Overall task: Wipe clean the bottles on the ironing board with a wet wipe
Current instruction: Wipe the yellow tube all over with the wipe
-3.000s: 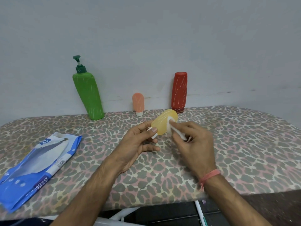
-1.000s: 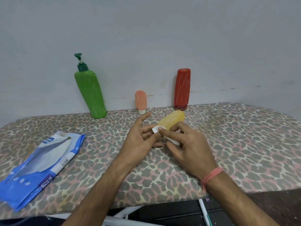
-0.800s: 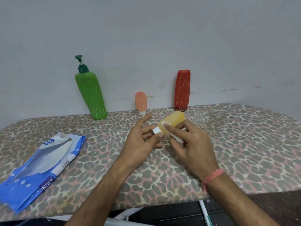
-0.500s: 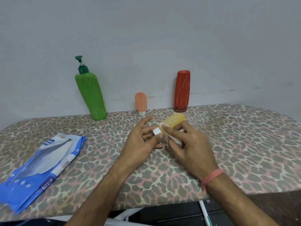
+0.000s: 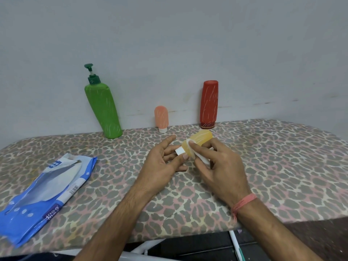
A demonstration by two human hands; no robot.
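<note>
The left hand (image 5: 160, 164) holds the yellow bottle (image 5: 199, 141) by its white cap (image 5: 179, 151), pinched between the thumb and the middle fingers, with the forefinger sticking out straight above it. The cap is mostly covered by those fingers, so only one white corner shows. The right hand (image 5: 222, 170) grips a wet wipe (image 5: 202, 159) and presses it with the forefinger against the bottle's near side; most of the wipe is tucked under the fingers (just a white strip peeks out below the forefinger). The bottle lies tilted, base pointing away toward the wall, lifted a little above the ironing board (image 5: 282, 166); its underside is hidden by the right hand. A pink band (image 5: 243, 203) circles the right wrist.

Farther back, against the wall, stand three more bottles, well apart from one another: a green pump bottle (image 5: 102, 112) leaning slightly, a small peach bottle (image 5: 161, 118) on its cap, and a red bottle (image 5: 210, 104), also cap down. At the left lies a blue wipes pack (image 5: 43, 196), its near end blurred and its print hard to read. Below the board's edge, white frame tubes (image 5: 146, 249) show only in part.
</note>
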